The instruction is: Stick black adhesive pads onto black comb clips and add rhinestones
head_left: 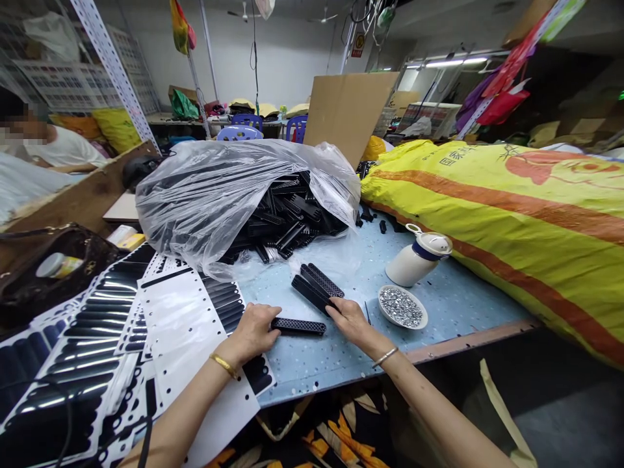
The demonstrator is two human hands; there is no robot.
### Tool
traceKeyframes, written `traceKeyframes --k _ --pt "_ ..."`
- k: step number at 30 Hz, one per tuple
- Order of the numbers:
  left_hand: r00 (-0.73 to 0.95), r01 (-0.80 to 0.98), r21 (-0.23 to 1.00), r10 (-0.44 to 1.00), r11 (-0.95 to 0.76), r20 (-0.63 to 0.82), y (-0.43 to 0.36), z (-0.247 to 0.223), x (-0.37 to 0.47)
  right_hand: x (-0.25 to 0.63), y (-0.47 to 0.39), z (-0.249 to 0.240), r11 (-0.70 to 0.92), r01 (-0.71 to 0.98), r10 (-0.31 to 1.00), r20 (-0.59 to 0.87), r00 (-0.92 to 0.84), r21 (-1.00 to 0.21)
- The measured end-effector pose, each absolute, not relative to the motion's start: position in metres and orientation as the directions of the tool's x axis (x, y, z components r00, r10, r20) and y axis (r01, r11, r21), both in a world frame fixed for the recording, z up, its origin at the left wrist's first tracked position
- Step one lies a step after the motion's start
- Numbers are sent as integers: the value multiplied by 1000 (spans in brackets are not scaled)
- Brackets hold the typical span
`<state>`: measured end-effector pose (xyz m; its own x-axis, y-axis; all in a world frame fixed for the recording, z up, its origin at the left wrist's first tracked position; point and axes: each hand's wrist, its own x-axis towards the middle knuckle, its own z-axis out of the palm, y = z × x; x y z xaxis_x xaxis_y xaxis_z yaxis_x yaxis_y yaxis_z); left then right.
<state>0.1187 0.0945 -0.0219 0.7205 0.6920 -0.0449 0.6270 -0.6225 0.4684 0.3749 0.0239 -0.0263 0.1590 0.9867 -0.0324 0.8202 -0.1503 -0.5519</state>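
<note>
My left hand point(256, 330) pinches the left end of a flat black patterned strip point(301, 327) with rounded ends, low over the blue tabletop point(341, 359). My right hand point(351, 318) has its fingers closed on the near end of a black bar point(310, 292), which lies against another black patterned piece point(325, 281). Under my left forearm are white sheets point(182, 312) with rows of glossy black strips. A white bowl point(402, 307) of small silvery pieces stands right of my right hand.
A clear plastic bag point(195, 195) spilling black parts point(287, 218) fills the table's back. Behind the bowl stands a white lidded cup point(414, 260). A large yellow sack point(497, 195) bounds the right side. A person point(63, 146) sits at the far left, beyond a wooden board point(88, 188).
</note>
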Motion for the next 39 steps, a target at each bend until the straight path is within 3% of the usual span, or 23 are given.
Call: traceKeyframes --k 5,7,10,14,19,29,35,39 --pt "596 566 598 783 -568 179 106 -22 112 365 26 -7 -234 486 971 -225 77 -842" --pt "592 549 582 771 -599 235 117 -18 117 361 34 -2 -271 411 959 -282 37 -870" --pt "700 544 532 701 -649 139 134 -7 129 357 51 -1 -279 437 956 -289 47 -855" --pt "764 618 377 641 -690 -79 142 2 142 363 68 -13 -283 540 957 -268 108 -793" --pt "772 626 289 629 -725 -94 130 -2 145 373 61 -28 -280 660 959 -232 162 -697" --pt "802 587 327 588 -741 -106 98 -5 154 401 51 -22 -286 845 954 -55 293 -453" --pt "820 559 389 559 -733 -125 75 -5 151 398 53 -26 -202 937 976 16 215 -286" --pt "798 551 475 600 -687 -58 70 -7 143 392 51 -34 -167 961 984 26 177 -221"
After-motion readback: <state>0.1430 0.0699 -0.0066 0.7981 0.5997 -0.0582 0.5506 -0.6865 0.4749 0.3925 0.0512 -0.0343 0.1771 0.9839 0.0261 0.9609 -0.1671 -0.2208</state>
